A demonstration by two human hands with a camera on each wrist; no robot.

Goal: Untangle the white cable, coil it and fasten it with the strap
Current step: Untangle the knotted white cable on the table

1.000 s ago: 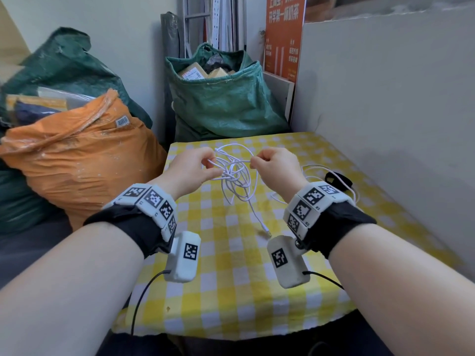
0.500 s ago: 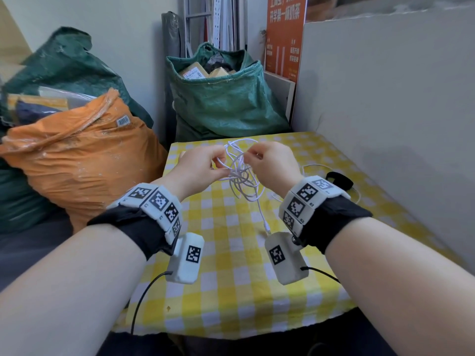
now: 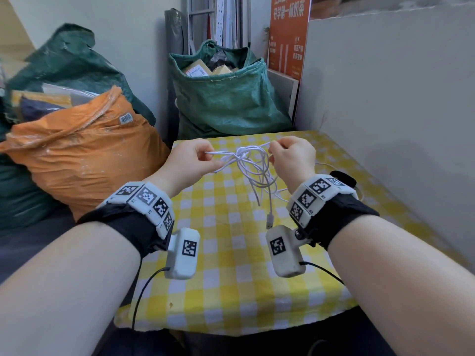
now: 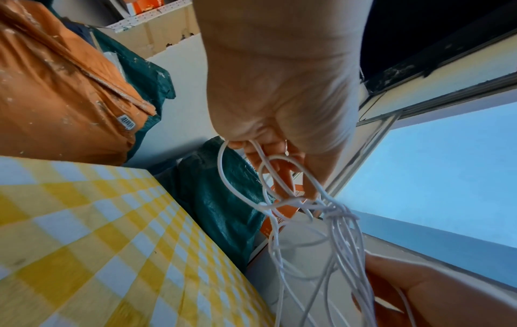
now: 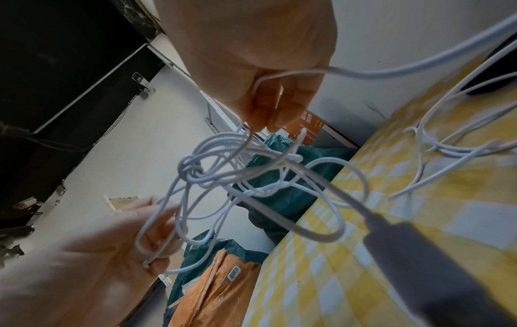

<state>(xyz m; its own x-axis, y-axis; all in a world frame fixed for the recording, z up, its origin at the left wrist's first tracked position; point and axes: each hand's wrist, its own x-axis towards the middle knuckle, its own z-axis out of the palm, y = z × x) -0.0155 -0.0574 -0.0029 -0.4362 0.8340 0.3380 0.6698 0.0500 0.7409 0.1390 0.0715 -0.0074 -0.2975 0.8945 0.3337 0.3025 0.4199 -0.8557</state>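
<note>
A thin white cable [image 3: 244, 156] hangs tangled in the air above the yellow checked table [image 3: 231, 291], knotted between my hands. My left hand [image 3: 191, 163] pinches strands at the knot's left side; my right hand [image 3: 291, 156] pinches strands at its right. Loose loops dangle below, ending in a plug [image 3: 270, 223] near the right wrist camera. In the left wrist view, loops of cable [image 4: 282, 199] run out from under my curled fingers. In the right wrist view, the tangle [image 5: 238, 172] spans both hands. The black strap [image 3: 343, 177] lies on the table behind my right wrist.
An orange sack [image 3: 84, 155] stands left of the table, a green sack [image 3: 226, 96] full of parcels behind it. A pale wall panel [image 3: 398, 98] borders the table's right side. More cable [image 5: 447, 141] trails across the cloth by the strap.
Both hands have risen and drawn apart, stretching the tangle into a tight knot between them. The dangling loops and plug have lifted off the table.
</note>
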